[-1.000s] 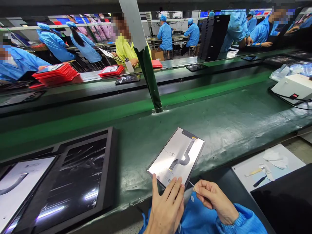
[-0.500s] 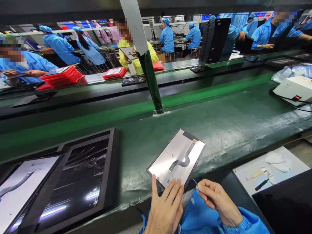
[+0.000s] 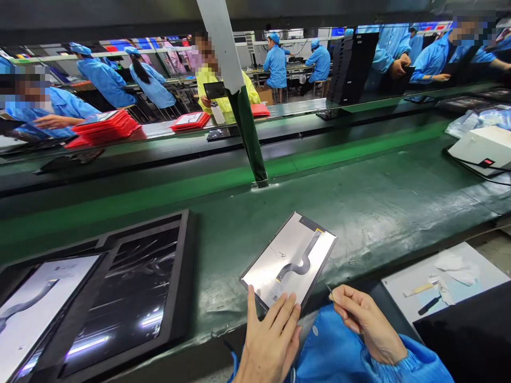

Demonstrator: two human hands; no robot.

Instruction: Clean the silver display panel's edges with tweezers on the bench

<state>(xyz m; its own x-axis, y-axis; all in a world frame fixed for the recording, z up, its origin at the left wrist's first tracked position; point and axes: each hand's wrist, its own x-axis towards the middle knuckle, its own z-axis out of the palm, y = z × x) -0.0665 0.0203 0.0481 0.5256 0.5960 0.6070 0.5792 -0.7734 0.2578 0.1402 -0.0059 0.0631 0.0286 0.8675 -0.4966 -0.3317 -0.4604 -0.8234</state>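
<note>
Pressing panel (image 3: 290,258), left hand (image 3: 271,340) flat

The hall is bright and lit evenly from above. Pale glare lies on the flat silver rectangular panel (image 3: 289,260), and stripes of reflected light cross the glossy film in the black foam tray (image 3: 131,287) at the near left edge of the dark green conveyor belt (image 3: 379,197). The belt has a dull sheen and shadows are soft. The wide lens bends lines near the edges. The thin pointed tool (image 3: 330,291) in the right hand (image 3: 365,324) is too small to look sharp.
</note>
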